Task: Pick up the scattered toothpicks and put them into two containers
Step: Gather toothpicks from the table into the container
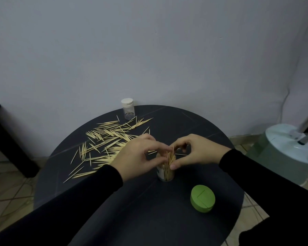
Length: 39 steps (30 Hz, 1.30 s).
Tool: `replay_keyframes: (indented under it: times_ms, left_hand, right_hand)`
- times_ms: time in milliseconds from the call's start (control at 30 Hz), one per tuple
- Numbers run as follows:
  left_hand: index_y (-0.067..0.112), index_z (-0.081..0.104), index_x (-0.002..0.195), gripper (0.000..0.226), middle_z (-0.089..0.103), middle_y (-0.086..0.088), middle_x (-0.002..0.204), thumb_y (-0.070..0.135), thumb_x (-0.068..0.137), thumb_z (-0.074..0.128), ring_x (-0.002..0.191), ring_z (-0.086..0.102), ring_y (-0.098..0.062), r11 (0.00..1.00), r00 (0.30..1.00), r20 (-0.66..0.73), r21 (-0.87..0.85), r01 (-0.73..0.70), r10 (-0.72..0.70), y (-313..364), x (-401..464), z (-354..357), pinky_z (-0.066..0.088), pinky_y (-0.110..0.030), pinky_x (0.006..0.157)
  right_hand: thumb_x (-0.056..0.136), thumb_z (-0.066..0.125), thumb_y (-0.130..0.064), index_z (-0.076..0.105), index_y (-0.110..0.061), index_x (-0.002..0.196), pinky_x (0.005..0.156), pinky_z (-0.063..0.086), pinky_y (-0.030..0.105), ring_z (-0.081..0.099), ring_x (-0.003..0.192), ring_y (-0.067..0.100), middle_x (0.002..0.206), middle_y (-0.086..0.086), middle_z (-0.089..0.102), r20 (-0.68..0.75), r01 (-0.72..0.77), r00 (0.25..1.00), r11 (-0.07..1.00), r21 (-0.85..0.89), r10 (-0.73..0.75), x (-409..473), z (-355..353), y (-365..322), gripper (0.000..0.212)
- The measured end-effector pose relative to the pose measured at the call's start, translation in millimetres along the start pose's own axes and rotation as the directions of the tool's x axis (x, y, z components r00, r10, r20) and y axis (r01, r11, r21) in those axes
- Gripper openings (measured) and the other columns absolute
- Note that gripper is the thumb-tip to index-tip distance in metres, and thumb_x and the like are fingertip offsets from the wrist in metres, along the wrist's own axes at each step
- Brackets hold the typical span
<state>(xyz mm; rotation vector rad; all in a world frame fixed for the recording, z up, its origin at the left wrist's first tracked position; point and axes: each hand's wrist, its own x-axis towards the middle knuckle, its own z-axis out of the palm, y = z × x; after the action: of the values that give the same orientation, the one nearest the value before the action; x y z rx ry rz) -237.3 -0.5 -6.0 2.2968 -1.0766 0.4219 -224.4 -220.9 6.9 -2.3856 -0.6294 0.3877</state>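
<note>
Many pale wooden toothpicks (105, 139) lie scattered over the left half of a round black table (140, 201). A clear container (165, 172) stands near the middle, packed with upright toothpicks. My left hand (137, 157) and my right hand (194, 151) meet over its mouth. Both pinch the bundle of toothpicks (171, 157) sticking out of it, and my right thumb presses on the container's side. A second clear container with a white lid (128, 108) stands shut at the table's far edge, almost empty.
A green round lid (202, 198) lies on the table at the front right. A white lamp base (290, 148) stands on the floor to the right. A dark piece of furniture (5, 139) is at the left, and a pale wall is behind.
</note>
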Motion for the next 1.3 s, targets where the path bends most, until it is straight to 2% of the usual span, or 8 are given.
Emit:
replay_keyframes:
  times_ms: [167,367,467,600,733,933,1100,1300]
  left_hand:
    - [0.031,0.074,0.097,0.025,0.066,0.017,0.102,0.044,0.088,0.055,0.099,0.049,-0.007,0.995,0.994,0.08,0.066,-0.08,0.074,-3,-2,0,0.045,-0.023,0.081]
    - [0.03,0.059,0.128,0.041,0.052,0.015,0.135,0.044,0.089,0.053,0.118,0.042,-0.008,0.991,0.994,0.09,0.116,-0.067,0.057,7,-3,3,0.035,-0.021,0.097]
    - [0.031,0.063,0.12,0.035,0.062,0.016,0.121,0.046,0.091,0.05,0.107,0.049,-0.01,0.982,0.996,0.063,0.173,-0.079,0.069,13,0,8,0.045,-0.03,0.086]
    - [0.029,0.071,0.104,0.029,0.068,0.014,0.086,0.041,0.088,0.051,0.091,0.051,-0.009,0.994,1.0,-0.021,0.109,-0.016,0.019,0,1,9,0.048,-0.031,0.074]
    - [0.032,0.074,0.091,0.03,0.065,0.021,0.103,0.052,0.085,0.053,0.102,0.046,-0.009,0.999,0.999,0.047,0.047,-0.013,0.01,-8,1,4,0.045,-0.029,0.084]
    - [0.036,0.057,0.129,0.051,0.044,0.018,0.142,0.062,0.087,0.045,0.128,0.032,-0.007,0.991,0.987,0.16,0.132,-0.002,-0.02,-12,-10,-8,0.035,-0.028,0.101]
    - [0.034,0.046,0.14,0.064,0.038,0.008,0.15,0.07,0.089,0.035,0.134,0.035,-0.019,0.939,0.958,0.283,0.318,-0.132,0.039,-5,-19,-3,0.037,-0.041,0.105]
    - [0.03,0.046,0.141,0.059,0.043,0.005,0.147,0.063,0.092,0.04,0.129,0.042,-0.022,0.914,0.977,0.192,0.371,-0.165,0.098,-4,-22,0,0.043,-0.044,0.099]
  right_hand:
    - [0.069,0.078,-0.047,0.066,-0.039,0.107,0.07,0.041,0.02,0.053,0.086,0.006,0.099,-0.016,0.064,0.0,-0.004,1.0,1.0,0.004,0.004,0,0,0,0.041]
    - [0.072,0.078,-0.044,0.066,-0.038,0.092,0.07,0.043,0.022,0.053,0.079,-0.001,0.087,-0.017,0.064,0.006,0.012,1.0,0.999,0.03,-0.012,-1,-1,0,0.024]
    - [0.072,0.079,-0.042,0.064,-0.042,0.087,0.069,0.044,0.02,0.054,0.075,-0.006,0.08,-0.023,0.063,0.004,0.03,1.0,0.999,0.032,-0.03,0,-1,0,0.022]
    - [0.069,0.079,-0.046,0.067,-0.039,0.101,0.069,0.037,0.017,0.051,0.079,-0.013,0.098,-0.019,0.067,0.001,0.028,1.0,0.999,0.025,-0.028,1,-1,1,0.036]
    - [0.068,0.08,-0.046,0.065,-0.041,0.105,0.069,0.037,0.014,0.05,0.08,-0.016,0.1,-0.02,0.064,-0.004,0.018,1.0,1.0,0.022,-0.018,1,0,1,0.04]
    - [0.071,0.077,-0.048,0.063,-0.035,0.115,0.068,0.037,0.012,0.051,0.086,-0.008,0.105,-0.021,0.06,0.013,0.0,1.0,0.999,-0.05,0.001,2,-2,-1,0.048]
    - [0.071,0.078,-0.046,0.064,-0.038,0.108,0.069,0.039,0.016,0.053,0.083,0.0,0.101,-0.02,0.061,0.01,0.012,1.0,0.999,-0.039,-0.012,2,-3,0,0.04]
    - [0.071,0.078,-0.047,0.062,-0.04,0.104,0.067,0.038,0.012,0.052,0.08,-0.011,0.101,-0.021,0.062,0.021,0.022,1.0,0.999,-0.048,-0.021,4,-3,1,0.037]
